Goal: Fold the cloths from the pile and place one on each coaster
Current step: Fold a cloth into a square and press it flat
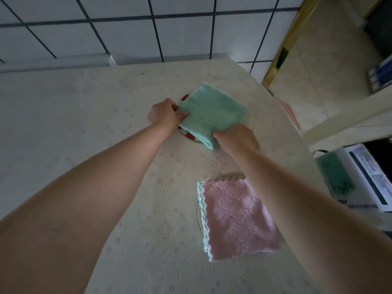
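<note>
Both hands hold a folded green cloth on the far coaster, of which only a red and white rim shows. The left hand pinches the cloth's left edge with curled fingers; the right hand grips its near corner. So this cloth is nearly placed. Nearer, a pink cloth lies over a blue one on a thin round rim, perhaps a second coaster. I cannot tell if this is the pile or a cloth already placed.
</note>
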